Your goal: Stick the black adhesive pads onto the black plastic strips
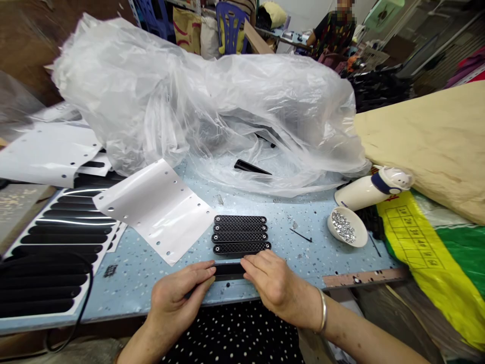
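Observation:
Near the table's front edge, a black strip-shaped bar (229, 269) is held between both hands. My left hand (184, 287) pinches its left end, and my right hand (271, 283), with a bangle at the wrist, grips its right end. The fingers cover both ends. Just beyond lie several black textured bars (240, 236) in a neat stack of rows, each with a small metal piece at its ends. To the left are a white sheet with punched holes (159, 207) and a sheet of long black strips (64, 253).
A large clear plastic bag (212, 96) spreads across the back of the table, with black bars (252, 168) at its mouth. On the right, a white bowl of small metal parts (347, 226) stands by a lying white bottle (373, 188). A person (335, 30) sits far behind.

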A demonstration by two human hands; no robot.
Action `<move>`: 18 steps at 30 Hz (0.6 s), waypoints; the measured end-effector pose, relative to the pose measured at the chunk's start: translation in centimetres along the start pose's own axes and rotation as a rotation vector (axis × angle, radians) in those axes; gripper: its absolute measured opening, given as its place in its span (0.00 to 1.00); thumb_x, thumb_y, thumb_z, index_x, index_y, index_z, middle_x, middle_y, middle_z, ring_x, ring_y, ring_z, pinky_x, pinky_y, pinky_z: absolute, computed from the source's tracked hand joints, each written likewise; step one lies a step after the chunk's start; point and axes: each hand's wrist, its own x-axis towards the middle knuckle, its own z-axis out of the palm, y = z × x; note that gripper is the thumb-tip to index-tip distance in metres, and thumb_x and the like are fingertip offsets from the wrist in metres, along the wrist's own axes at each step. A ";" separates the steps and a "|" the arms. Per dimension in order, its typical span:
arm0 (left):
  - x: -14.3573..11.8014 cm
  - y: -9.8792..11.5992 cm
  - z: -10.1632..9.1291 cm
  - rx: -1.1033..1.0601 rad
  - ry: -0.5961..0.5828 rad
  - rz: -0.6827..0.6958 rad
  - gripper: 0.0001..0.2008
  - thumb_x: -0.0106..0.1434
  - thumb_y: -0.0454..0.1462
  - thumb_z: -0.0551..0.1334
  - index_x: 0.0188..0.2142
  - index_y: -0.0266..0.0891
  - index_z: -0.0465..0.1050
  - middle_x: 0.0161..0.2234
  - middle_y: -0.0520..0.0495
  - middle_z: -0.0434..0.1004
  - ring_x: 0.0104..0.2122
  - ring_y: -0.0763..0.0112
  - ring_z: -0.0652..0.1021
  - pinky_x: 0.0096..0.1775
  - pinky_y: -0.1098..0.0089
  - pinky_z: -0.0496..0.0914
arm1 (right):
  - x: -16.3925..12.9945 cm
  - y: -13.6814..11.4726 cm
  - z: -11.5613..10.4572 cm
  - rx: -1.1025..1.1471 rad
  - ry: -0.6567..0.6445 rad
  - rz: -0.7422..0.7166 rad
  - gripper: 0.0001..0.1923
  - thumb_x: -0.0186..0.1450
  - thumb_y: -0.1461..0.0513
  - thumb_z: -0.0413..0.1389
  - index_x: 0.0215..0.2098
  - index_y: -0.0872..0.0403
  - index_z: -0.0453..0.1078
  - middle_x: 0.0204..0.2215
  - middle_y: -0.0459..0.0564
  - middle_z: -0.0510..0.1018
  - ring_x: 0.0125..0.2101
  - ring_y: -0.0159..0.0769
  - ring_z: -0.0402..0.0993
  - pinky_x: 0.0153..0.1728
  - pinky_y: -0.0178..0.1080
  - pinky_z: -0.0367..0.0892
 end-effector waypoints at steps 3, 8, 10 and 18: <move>-0.2 -0.2 0.1 0.010 0.006 0.002 0.08 0.63 0.30 0.61 0.38 0.40 0.79 0.36 0.47 0.85 0.34 0.69 0.85 0.38 0.73 0.80 | -1.8 0.0 -0.6 0.013 0.179 0.043 0.16 0.68 0.73 0.51 0.54 0.65 0.66 0.43 0.61 0.78 0.44 0.45 0.73 0.42 0.47 0.73; -0.6 -0.3 -0.3 0.102 -0.021 0.035 0.08 0.64 0.32 0.61 0.40 0.41 0.78 0.37 0.47 0.85 0.36 0.68 0.84 0.38 0.70 0.80 | -5.7 -0.6 -1.7 -0.068 0.484 0.272 0.16 0.65 0.75 0.55 0.50 0.59 0.70 0.35 0.56 0.78 0.37 0.42 0.73 0.37 0.46 0.73; -0.4 -0.1 -0.6 0.181 0.004 0.068 0.08 0.64 0.33 0.61 0.42 0.40 0.78 0.39 0.45 0.84 0.37 0.65 0.84 0.38 0.66 0.80 | -6.3 -0.9 -1.5 -0.036 0.480 0.345 0.14 0.65 0.74 0.54 0.48 0.58 0.71 0.34 0.55 0.77 0.35 0.41 0.73 0.34 0.45 0.73; 1.9 3.7 1.0 0.282 -0.030 0.371 0.11 0.62 0.26 0.59 0.40 0.37 0.77 0.39 0.41 0.84 0.37 0.60 0.81 0.36 0.60 0.74 | -5.2 -0.5 1.3 0.046 0.428 0.329 0.15 0.65 0.69 0.55 0.50 0.58 0.72 0.39 0.59 0.77 0.38 0.44 0.75 0.37 0.46 0.75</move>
